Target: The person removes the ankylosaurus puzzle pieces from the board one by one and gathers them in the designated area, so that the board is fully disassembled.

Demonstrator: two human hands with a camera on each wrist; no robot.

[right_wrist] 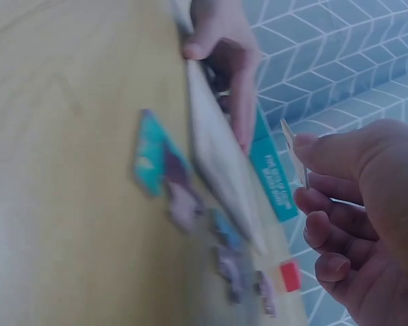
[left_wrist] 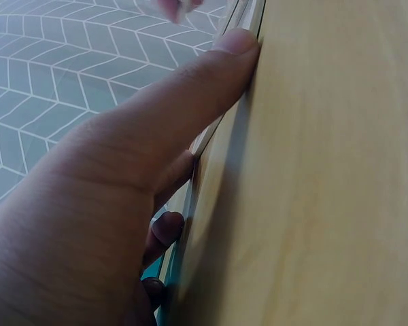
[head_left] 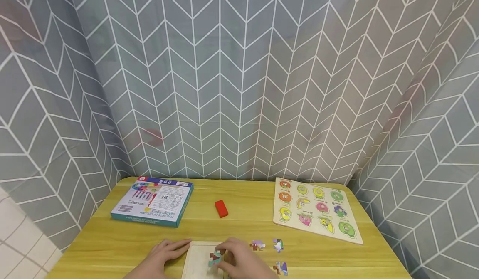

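Over the pale wooden puzzle board [head_left: 193,258], my right hand [head_left: 239,256] pinches a teal and dark red jigsaw piece [head_left: 215,258]. The right wrist view shows that piece [right_wrist: 296,155] nearly edge-on between thumb and fingertips, raised above the board [right_wrist: 211,139]. My left hand [head_left: 161,258] rests at the board's left edge with its fingers extended. In the left wrist view its thumb [left_wrist: 211,68] lies along that edge. Right of the board lie loose jigsaw pieces: a purple one [head_left: 257,245], a green and white one [head_left: 278,245] and one partly behind the right hand [head_left: 281,267].
A flat box [head_left: 149,200] with a teal side lies at the back left of the wooden table [head_left: 247,196]. A red block [head_left: 221,208] sits behind the puzzle board. At the back right lies a fruit picture board [head_left: 314,208]. Patterned curtains [head_left: 239,79] surround the table.
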